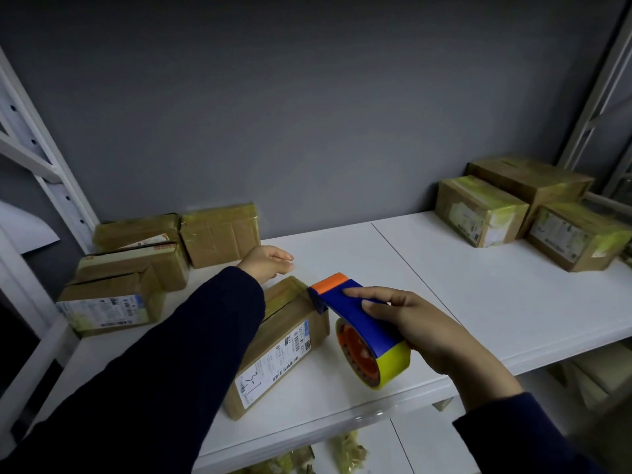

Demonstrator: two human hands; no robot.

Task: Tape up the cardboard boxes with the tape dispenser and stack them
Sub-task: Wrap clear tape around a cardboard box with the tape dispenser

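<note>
Right hand [427, 331] grips a blue plastic tape dispenser [355, 316] with an orange toothed cutter and a yellow tape roll. Its fingers [362, 295] curl over the blue top; the thumb is hidden.

The cutter end points away from the person and sits at the far end of a brown cardboard box with a white shipping label [284, 350]. This box lies lengthwise on the white shelf board [496, 295], directly in front of the person. A dark gap shows along its top seam, so the dispenser is probably held there to run a strip down that seam.

Left hand [268, 265] reaches past the box's far end, fingers relaxed and close together, holding nothing. The dark sleeve crosses over the box; contact cannot be told. Likely it is poised to steady the box.

Count:
- Dispensers: one.
- Boxes on the shelf board: eight.
  - The labelled one is in the middle.
  - Four are in a left group [113, 302] by the rack upright, at least one with its flaps ajar.
  - Three are in a right group [482, 217], glossy with yellowish tape.

Whether any box rests on another cannot be told.
</note>
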